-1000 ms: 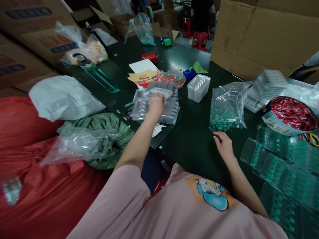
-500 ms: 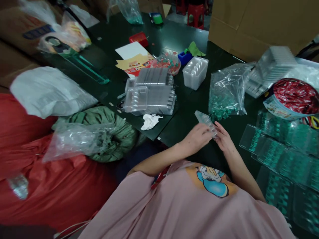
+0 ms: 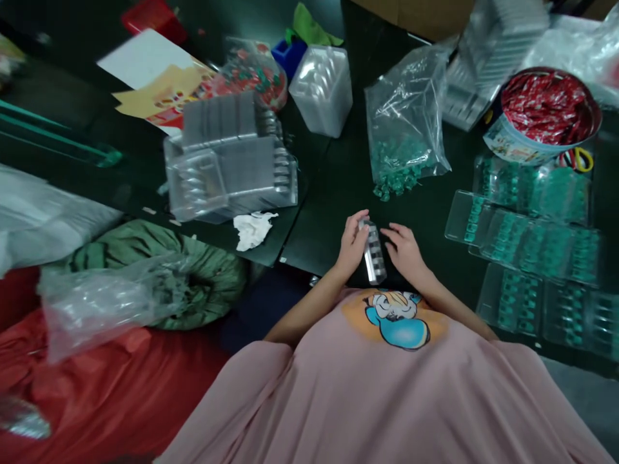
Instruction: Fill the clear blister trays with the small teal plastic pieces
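Observation:
A clear plastic blister tray with a row of moulded pockets is tilted at the table's front edge, close to my shirt. My left hand grips its left side, thumb over the upper end. To its right, my right hand has its fingers apart and appears to hold nothing. Beyond both hands lies a clear bag with small green plastic pieces spilling from its mouth. Over on the right, several clear trays hold green pieces in rows.
Stacked clear trays stand left of centre beside a crumpled white tissue. Another tray stack stands farther back. A round tin of red wrapped pieces is at right, near yellow-handled scissors. Red sacks lie at left.
The view has tipped down and shifted. My right hand has come off the blister tray and opened. The tray, now held by my left hand, has turned more upright and sits nearer my body.

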The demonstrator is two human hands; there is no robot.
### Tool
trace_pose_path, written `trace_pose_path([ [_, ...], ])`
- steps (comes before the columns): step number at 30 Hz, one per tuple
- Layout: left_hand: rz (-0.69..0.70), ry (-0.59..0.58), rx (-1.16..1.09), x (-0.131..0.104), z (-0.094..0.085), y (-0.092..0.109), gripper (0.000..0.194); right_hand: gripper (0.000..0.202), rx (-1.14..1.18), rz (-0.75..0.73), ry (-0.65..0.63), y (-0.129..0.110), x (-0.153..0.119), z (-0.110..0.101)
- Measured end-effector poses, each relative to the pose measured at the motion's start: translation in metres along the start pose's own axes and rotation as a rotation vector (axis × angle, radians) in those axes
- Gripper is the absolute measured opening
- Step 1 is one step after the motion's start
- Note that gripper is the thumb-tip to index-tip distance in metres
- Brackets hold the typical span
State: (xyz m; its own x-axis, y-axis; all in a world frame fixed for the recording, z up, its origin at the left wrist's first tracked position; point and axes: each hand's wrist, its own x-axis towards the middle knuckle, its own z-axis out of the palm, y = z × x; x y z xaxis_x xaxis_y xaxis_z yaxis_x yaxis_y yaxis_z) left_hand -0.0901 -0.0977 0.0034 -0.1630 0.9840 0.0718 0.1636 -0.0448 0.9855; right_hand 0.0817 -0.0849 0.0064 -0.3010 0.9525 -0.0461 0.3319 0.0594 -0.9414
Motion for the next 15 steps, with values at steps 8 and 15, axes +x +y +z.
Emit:
trace_pose_path([
  [8,0.083,-0.219,0.162,-0.003,0.012,0.02,0.044,0.026,0.713,0.425,-0.278,-0.028,-0.002,-0.017],
  [15,0.08,-0.229,0.182,-0.002,0.011,0.02,0.045,0.03,0.777,0.5,-0.311,-0.029,0.001,-0.017],
])
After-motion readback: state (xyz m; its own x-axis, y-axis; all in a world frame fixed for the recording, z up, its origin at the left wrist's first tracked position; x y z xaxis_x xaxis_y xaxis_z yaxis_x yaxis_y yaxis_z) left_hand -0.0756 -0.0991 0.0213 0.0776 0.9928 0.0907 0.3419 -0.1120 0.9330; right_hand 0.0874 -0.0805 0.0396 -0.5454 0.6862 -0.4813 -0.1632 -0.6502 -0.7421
